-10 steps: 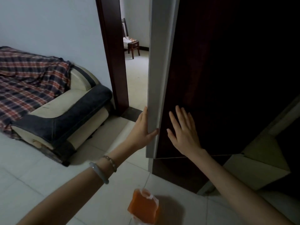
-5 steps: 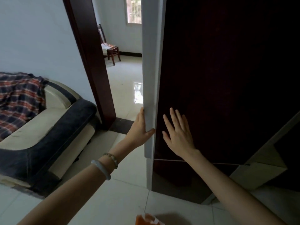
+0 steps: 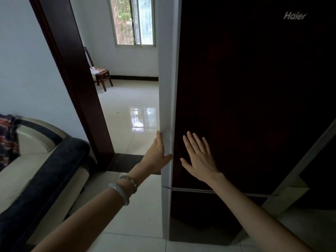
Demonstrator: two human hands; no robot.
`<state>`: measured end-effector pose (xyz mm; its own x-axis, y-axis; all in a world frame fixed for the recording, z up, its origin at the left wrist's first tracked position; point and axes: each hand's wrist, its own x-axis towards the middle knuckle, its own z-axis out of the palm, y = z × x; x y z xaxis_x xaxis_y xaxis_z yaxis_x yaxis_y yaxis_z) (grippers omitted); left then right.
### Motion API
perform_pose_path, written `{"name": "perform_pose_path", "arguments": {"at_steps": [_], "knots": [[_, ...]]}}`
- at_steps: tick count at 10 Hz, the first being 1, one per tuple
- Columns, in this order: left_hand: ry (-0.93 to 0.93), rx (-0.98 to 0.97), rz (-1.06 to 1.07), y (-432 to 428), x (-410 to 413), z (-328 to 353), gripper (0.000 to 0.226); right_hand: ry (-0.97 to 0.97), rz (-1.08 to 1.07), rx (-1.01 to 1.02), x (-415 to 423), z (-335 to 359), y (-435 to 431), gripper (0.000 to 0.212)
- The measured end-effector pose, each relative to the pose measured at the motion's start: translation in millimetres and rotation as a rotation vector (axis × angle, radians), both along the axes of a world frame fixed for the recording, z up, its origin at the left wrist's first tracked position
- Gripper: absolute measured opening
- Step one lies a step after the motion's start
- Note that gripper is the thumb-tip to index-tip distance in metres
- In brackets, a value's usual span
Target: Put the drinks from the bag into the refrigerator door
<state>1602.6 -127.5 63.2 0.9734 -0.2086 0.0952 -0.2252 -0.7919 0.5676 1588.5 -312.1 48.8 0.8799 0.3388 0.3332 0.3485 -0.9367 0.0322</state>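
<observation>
Sofa (image 3: 36, 179) at left against wall. Dark doorframe (image 3: 72, 84) beyond. Wooden chair (image 3: 102, 77) and barred window (image 3: 134, 20) in far room. Glossy tiled floor (image 3: 131, 113).

Glossy tiled floor (image 3: 131, 224) (pale), refrigerator (image 3: 245, 106), sofa (image 3: 36, 175), chair (image 3: 103, 77)

A home; sofa (image 3: 36, 171), refrigerator (image 3: 245, 106) (Haier), tiled floor (image 3: 127, 115)
</observation>
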Motion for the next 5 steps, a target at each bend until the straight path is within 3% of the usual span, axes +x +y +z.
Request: {"name": "perform_pose_path", "arguments": {"at_steps": [3, 4, 5], "knots": [[-0.081, 0.171, 0.065, -7.4, -4.3, 1.9, 0.104, 0.088, 0.099, -0.015, -5.2, 13.4, -9.2, 0.073], [-0.045, 0.420, 0.094, -8.6, -12.5, 2.1, 0.094, 0.376, 0.113, 0.239, -23.1, 34.3, -14.7, 0.069], [-0.052, 0.620, 0.044, -18.6, -36.2, 18.5, 0.089, 0.527, 0.092, 0.308, -47.4, 57.3, -31.1, 0.075]]}}
